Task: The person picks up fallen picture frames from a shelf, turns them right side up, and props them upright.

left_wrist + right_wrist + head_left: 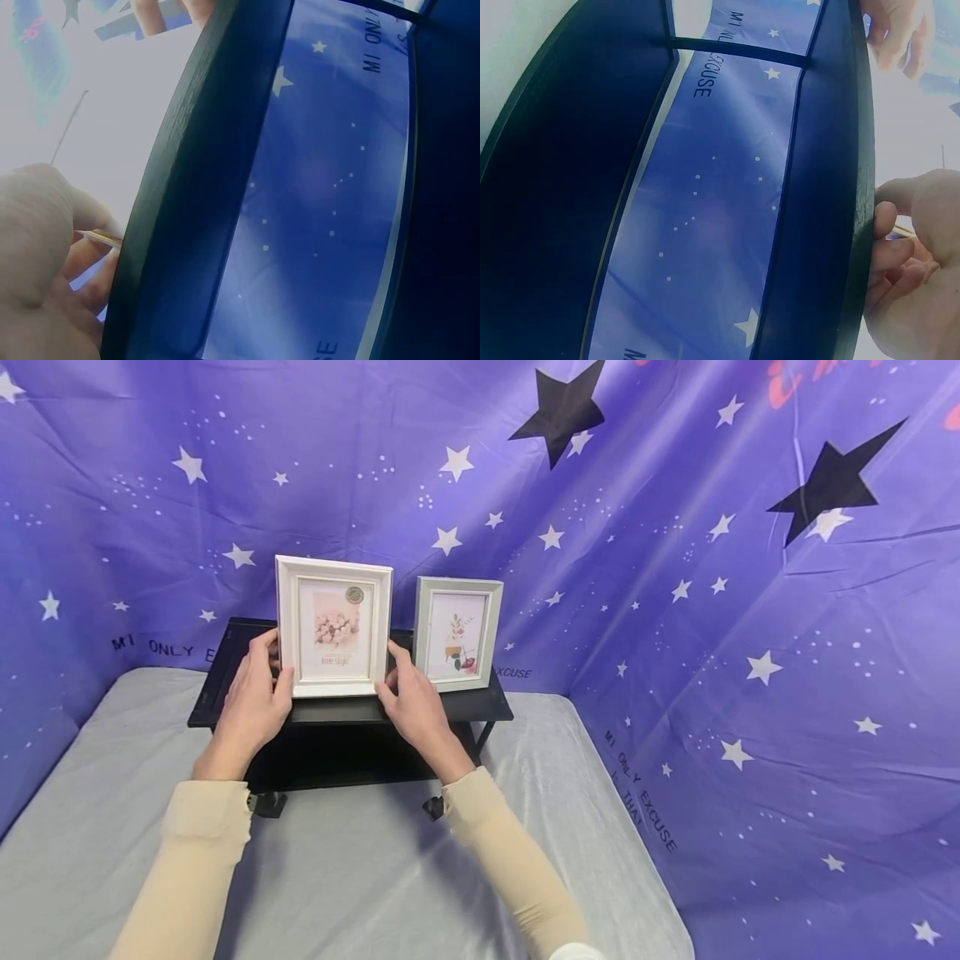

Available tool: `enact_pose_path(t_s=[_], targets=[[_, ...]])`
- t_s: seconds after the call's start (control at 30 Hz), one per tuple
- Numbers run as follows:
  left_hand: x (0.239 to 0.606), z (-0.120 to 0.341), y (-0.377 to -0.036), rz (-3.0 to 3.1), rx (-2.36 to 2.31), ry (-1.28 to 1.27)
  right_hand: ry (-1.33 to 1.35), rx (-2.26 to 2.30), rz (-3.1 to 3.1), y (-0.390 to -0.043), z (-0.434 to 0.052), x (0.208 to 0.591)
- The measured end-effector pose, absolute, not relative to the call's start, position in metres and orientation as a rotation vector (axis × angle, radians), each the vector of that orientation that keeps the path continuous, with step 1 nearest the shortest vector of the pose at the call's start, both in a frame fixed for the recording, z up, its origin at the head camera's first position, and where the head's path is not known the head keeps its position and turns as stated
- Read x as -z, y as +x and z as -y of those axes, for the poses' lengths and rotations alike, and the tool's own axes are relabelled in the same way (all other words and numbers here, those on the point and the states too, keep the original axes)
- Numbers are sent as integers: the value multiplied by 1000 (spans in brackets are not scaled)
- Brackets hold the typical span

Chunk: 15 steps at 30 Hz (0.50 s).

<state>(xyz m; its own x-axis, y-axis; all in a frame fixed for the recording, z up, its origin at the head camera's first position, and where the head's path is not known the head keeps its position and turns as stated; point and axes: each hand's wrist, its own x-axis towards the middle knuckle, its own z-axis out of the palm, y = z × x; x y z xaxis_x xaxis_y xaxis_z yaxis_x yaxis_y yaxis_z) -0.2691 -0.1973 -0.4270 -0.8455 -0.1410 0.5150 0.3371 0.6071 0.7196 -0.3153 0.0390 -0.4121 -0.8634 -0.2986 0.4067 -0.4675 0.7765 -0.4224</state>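
Note:
A white picture frame (335, 631) with a pale flower print stands upright, facing me, at the front of a black two-tier shelf (333, 710) in the head view. My left hand (257, 693) grips its left side low down, thumb in front and fingers reaching behind. On the opposite side my right hand (415, 700) holds the lower right edge the same way. Both wrist views look from below past the shelf's dark edge; the left hand (37, 247) and right hand (922, 255) show beside that edge, the frame washed out by glare.
Right of the white frame, a grey-green picture frame (459, 635) with a plant print leans on the same shelf. Grey cloth (352, 877) covers the surface under the shelf. A purple curtain (675, 652) with stars hangs close behind and along the sides.

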Motion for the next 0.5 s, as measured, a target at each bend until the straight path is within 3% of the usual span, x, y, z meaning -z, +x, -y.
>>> enact_pose_path(t_s=[0.5], targets=[[430, 202, -267, 2317, 1236, -204, 554, -715, 2605, -312, -35, 416]])
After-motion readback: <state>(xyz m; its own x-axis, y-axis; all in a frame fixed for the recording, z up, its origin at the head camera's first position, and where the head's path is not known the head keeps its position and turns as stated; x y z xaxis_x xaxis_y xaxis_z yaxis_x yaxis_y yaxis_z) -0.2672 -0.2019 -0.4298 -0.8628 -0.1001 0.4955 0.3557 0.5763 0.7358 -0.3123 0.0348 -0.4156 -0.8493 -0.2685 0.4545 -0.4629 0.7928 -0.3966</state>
